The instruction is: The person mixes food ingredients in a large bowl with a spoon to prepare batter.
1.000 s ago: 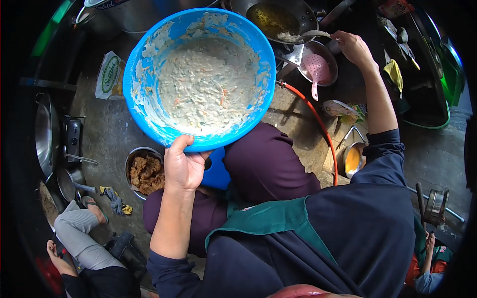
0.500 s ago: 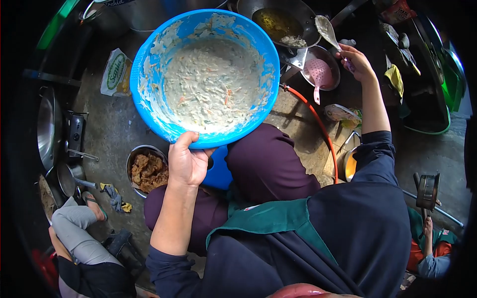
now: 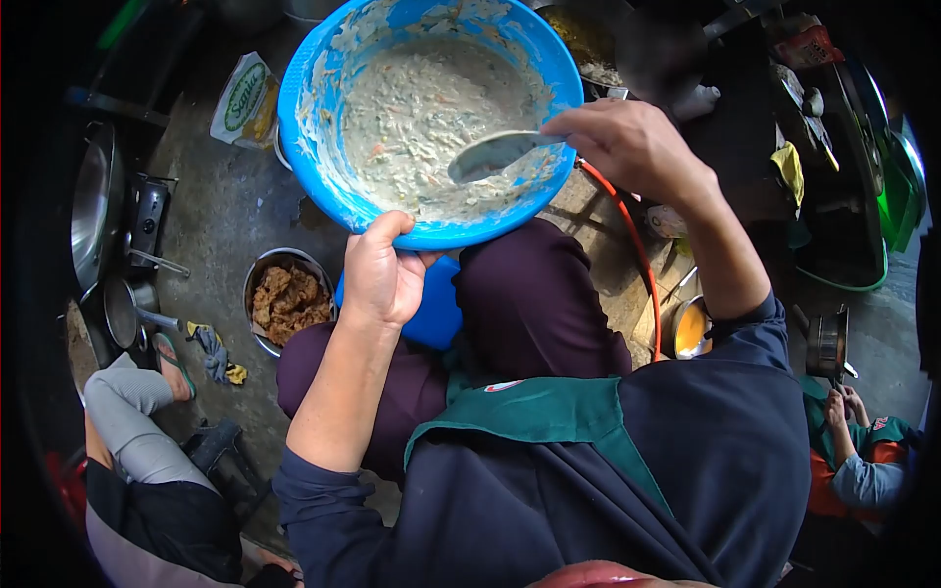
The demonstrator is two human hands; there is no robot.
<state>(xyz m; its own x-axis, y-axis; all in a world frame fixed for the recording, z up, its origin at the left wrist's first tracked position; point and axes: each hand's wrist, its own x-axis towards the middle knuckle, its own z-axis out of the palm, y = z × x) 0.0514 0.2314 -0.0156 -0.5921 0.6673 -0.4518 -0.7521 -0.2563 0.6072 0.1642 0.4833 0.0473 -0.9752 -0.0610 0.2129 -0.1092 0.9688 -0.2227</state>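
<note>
Head view: a person is holding a large round blue plastic bowl (image 3: 470,235) above the knees.
Batter: thick, pale, orange-flecked mixture (image 3: 431,103) is filling the bowl's lower part and smearing its walls.
Left hand: the bare left hand (image 3: 375,279) is gripping the near rim, thumb lying over the edge.
Right hand: the bare right hand (image 3: 637,147) is closing around the handle of a shiny oval-headed spoon (image 3: 488,155) at the bowl's right rim.
Spoon step: the person appears to be scooping batter; how deep the spoon is dipping, I cannot tell.
Next move: it seems to be calling for a firm left grip and a level, loaded spoon.
Package: a white, green and yellow pack (image 3: 245,101) on the floor is showing "Sania" in a green oval.
Red packet: a crumpled red packet (image 3: 809,49) is carrying print too small for reading.
Apron: the dark green apron (image 3: 534,416) is bearing a small white-and-red mark, its wording illegible.
</note>
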